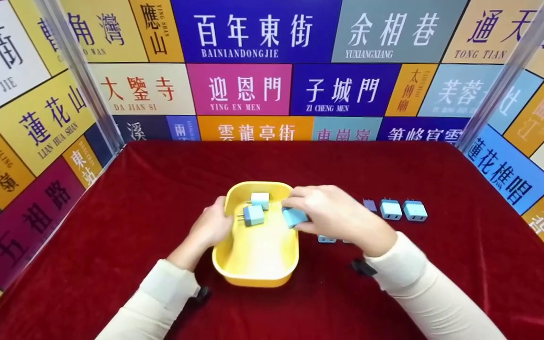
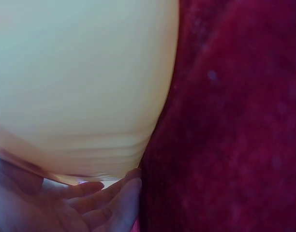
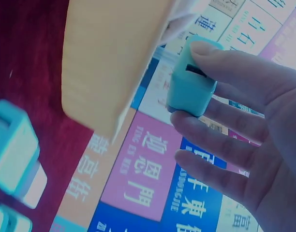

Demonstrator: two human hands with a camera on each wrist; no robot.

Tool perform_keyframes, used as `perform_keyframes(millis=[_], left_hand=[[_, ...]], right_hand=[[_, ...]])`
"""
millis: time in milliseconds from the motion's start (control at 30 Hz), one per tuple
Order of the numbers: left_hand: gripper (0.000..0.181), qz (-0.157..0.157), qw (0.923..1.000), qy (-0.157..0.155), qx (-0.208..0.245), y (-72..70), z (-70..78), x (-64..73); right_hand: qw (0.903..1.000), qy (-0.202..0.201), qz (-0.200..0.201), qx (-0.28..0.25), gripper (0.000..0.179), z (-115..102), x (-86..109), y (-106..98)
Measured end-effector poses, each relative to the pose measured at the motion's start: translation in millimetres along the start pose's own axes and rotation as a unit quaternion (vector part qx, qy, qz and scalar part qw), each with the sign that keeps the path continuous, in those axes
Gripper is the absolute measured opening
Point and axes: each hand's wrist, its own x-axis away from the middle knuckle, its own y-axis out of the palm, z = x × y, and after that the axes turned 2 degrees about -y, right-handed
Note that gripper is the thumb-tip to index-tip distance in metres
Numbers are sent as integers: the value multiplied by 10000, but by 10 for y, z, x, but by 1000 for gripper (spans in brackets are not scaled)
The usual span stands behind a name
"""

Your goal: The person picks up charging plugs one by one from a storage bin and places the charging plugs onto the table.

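A yellow plastic basin [image 1: 255,279] stands in the middle of the red cloth, and two blue-and-white charger plugs [image 1: 254,215] lie in its far half. My left hand [image 1: 211,222] grips the basin's left side at the rim; the left wrist view shows those fingers [image 2: 116,203] against the outer wall. Over the basin's right rim, my right hand [image 1: 326,210] pinches a light-blue charger plug [image 3: 194,79] between thumb and fingers. That plug is raised above the cloth, with a dark port slot showing in the right wrist view.
Right of the basin, several more charger plugs [image 1: 415,210] sit on the red cloth [image 1: 168,174], some partly hidden by my right hand and forearm. Panels [image 1: 253,89] with coloured street-name signs enclose the back and sides of the table, with clear corner posts [image 1: 88,75].
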Motion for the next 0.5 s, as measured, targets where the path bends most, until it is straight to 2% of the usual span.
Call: perform_keyframes(millis=[500], left_hand=[[51, -21, 10000, -58, 71, -2, -3, 2]], right_hand=[[9985, 484, 71, 255, 48, 329, 578, -105]])
